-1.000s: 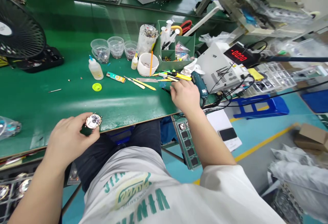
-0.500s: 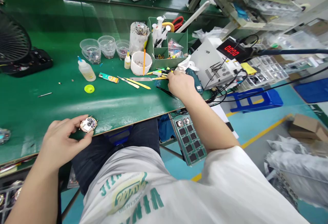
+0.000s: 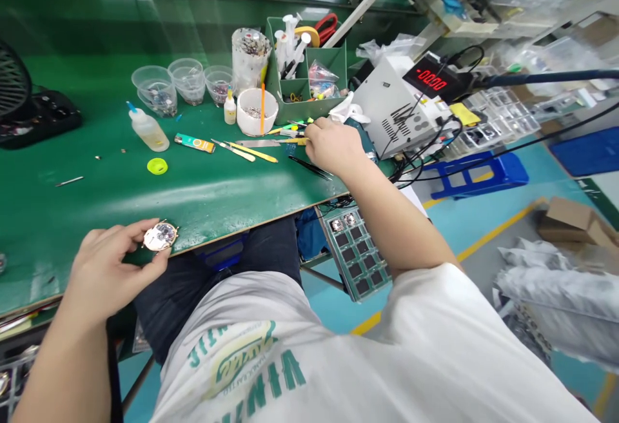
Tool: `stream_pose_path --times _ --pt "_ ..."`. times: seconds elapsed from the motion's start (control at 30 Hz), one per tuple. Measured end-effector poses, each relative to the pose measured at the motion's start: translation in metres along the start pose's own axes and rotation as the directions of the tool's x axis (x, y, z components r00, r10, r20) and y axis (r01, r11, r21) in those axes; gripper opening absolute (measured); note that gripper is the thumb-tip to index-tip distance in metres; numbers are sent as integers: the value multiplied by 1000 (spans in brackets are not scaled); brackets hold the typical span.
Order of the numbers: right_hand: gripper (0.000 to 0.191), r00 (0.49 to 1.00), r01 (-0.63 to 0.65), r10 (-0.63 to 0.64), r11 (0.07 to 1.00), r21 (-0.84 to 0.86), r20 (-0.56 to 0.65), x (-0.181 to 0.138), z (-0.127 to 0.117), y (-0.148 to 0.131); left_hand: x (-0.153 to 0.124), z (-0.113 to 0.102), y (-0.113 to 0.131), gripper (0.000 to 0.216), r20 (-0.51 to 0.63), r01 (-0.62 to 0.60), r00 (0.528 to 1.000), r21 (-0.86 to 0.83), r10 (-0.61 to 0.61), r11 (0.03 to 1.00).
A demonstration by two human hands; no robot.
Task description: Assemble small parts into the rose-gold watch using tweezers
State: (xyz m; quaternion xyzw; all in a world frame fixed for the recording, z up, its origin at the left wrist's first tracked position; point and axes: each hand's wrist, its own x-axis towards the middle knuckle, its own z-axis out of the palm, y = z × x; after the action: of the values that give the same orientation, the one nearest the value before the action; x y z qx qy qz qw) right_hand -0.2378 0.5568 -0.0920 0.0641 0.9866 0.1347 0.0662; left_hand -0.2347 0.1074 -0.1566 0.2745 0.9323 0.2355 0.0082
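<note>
My left hand (image 3: 113,262) pinches a watch case (image 3: 160,236) by its rim between thumb and fingers, near the bench's front edge. The case's inner side, with silvery movement parts, faces up. My right hand (image 3: 333,146) reaches to a cluster of tools, its fingers curled down and closed. Whatever they grip is hidden. Beside those fingers lie a flat metal blade with a yellow handle (image 3: 261,143) and black tweezers (image 3: 309,166). To their left are a yellow tool (image 3: 254,152), a white-handled one (image 3: 235,150) and a lighter (image 3: 194,143).
Behind the tools stand a white cup (image 3: 257,112), a green organizer (image 3: 309,110) with syringes, and clear plastic cups (image 3: 186,81). A squeeze bottle (image 3: 147,127) and a fan (image 3: 29,97) sit left. A grey power box (image 3: 396,107) is right; a slotted tray (image 3: 355,255) lies below the bench edge.
The camera view has shifted slightly, moving the bench items left and up in the picture. My left hand keeps the watch case; my right hand stays at the tools.
</note>
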Motion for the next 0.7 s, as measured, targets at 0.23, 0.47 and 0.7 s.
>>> stream_pose_path --times 0.23,0.47,0.7 --pt "39 982 176 -175 984 -15 73 16 -6 -13 0 4 0 39 -43 -35 998 31 36 999" --pt "39 967 235 -228 971 -47 114 25 -8 -2 2 8 -2 39 -138 -170 973 125 187 977" --pt "35 987 121 -123 992 29 105 12 -11 31 4 4 3 35 -139 -187 969 132 205 973"
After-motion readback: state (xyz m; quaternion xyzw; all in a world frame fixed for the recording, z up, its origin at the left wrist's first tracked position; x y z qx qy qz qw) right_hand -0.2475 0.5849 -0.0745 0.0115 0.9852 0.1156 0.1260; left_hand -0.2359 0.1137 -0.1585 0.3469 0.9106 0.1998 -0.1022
